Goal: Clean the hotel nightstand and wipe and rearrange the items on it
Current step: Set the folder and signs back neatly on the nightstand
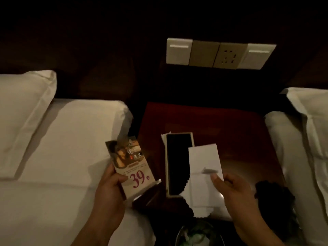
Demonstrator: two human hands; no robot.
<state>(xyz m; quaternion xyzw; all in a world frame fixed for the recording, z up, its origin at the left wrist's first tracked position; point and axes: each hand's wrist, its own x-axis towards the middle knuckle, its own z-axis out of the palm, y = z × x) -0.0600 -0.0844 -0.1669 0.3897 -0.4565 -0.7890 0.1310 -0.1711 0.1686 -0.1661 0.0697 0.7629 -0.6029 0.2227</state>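
Observation:
The dark red wooden nightstand (221,125) stands between two beds. My left hand (108,189) grips an upright advertising card stand (131,166) printed with "39", held over the nightstand's left edge. My right hand (232,189) pinches a white tissue (204,167) above the nightstand's front. Under the tissue lies a long box (177,162) with a pale rim and a black inside. Some white paper shows under the box's far end.
White beds with pillows flank the nightstand, one on the left (62,139) and one on the right (301,139). A switch and socket panel (218,54) sits on the dark wall behind. A lined bin (197,235) is below the front edge, with a dark object (273,192) at the right.

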